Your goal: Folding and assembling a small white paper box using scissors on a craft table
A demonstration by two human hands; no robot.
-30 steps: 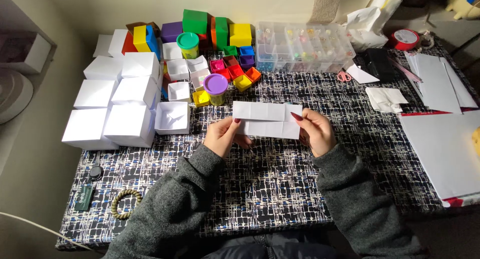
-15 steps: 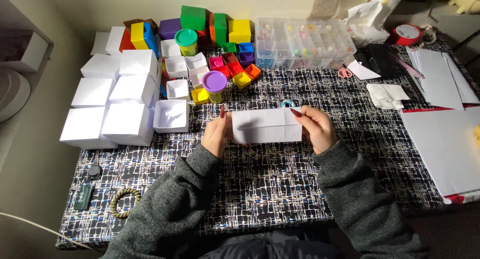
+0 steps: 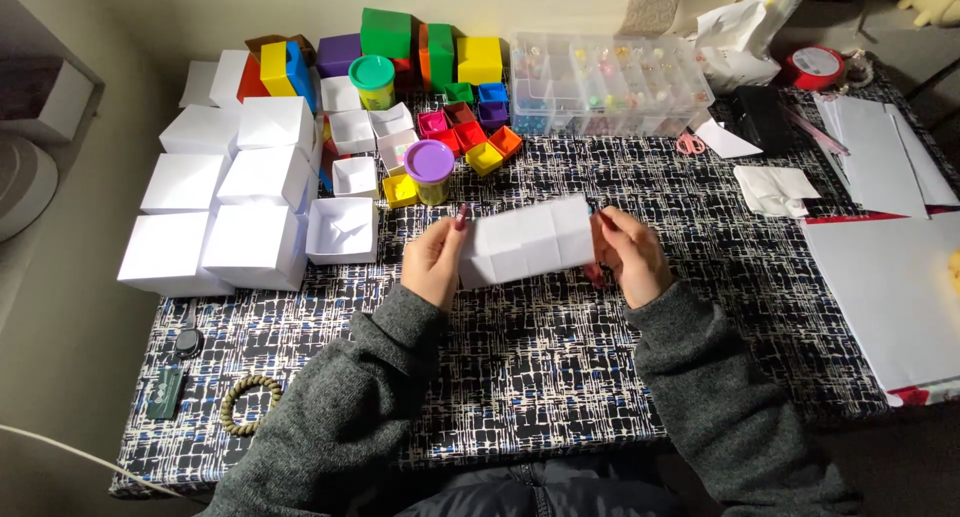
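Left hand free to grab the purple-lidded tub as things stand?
Probably not yet: the left hand grips the folded white paper together with the right hand. The purple-lidded tub stands close ahead, path unobstructed.

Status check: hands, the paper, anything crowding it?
Left hand and right hand both gripping the creased white paper, lifted off the patterned table. Purple-lidded tub and open white box close on the left, not touching.

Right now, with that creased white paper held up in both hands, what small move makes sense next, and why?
Probably lower the folded white paper onto the patterned tablecloth and press the next fold. The left hand and right hand pinch its short ends in mid-air, where its visible creases have no firm backing.
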